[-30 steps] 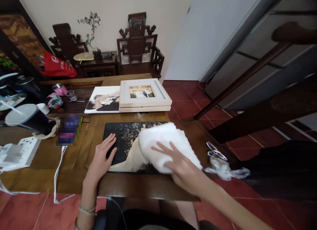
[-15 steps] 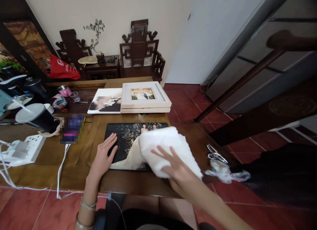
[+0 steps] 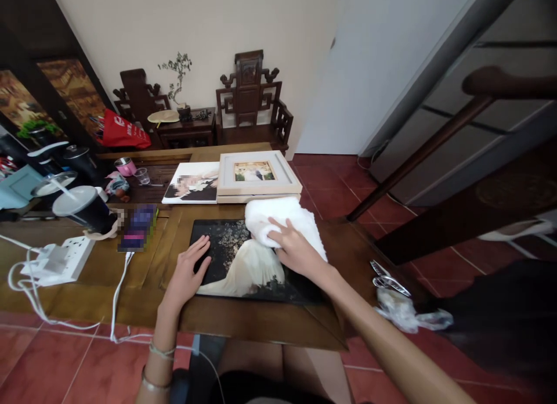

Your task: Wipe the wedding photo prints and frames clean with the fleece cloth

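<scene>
A dark photo panel with a pale gown in its picture lies flat at the front of the wooden table. On its left edge rests my left hand, fingers stretched out and holding it down. My right hand presses a folded white towel onto the panel's upper right part, its fingers gripping the cloth. The towel hides that corner of the picture and hangs over its top and right edges.
Behind the panel lie stacked framed photos and a white-edged print. Leftward are a phone on a cable, a lidded cup and a power strip. Nail clippers and a plastic bag lie right.
My right hand has pushed the towel up and away, from the panel's lower right toward its top edge, uncovering the gown's lower part. My left hand stays on the left edge.
</scene>
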`<state>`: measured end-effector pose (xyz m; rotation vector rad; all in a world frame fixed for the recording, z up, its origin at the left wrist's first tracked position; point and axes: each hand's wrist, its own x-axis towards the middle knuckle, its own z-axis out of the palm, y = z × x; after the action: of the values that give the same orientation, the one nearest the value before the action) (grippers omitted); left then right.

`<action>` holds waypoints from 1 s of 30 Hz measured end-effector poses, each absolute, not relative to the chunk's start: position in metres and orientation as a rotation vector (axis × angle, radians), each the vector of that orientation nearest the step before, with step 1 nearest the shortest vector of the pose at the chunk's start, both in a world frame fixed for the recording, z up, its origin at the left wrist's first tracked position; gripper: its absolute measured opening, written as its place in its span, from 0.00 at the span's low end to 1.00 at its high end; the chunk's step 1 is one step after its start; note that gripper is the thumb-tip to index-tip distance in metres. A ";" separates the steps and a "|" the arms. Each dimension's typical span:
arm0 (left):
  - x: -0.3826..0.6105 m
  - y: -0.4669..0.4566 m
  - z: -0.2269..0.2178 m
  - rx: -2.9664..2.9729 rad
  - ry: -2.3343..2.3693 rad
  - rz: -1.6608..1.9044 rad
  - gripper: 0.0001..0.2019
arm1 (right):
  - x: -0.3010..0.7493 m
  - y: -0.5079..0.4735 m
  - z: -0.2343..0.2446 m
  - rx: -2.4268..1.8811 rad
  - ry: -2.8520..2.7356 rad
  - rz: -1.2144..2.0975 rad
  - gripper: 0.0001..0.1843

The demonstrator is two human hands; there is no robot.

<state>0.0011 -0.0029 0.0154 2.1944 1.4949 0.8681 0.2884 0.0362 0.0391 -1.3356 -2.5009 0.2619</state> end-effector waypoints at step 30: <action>0.000 -0.005 0.014 2.183 1.483 0.912 0.18 | 0.249 0.045 0.043 -1.206 -2.528 0.195 0.14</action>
<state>0.0003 -0.0048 0.0143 2.1826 1.4831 0.9119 0.2494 0.0454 0.0430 -1.2063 -2.5284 0.1949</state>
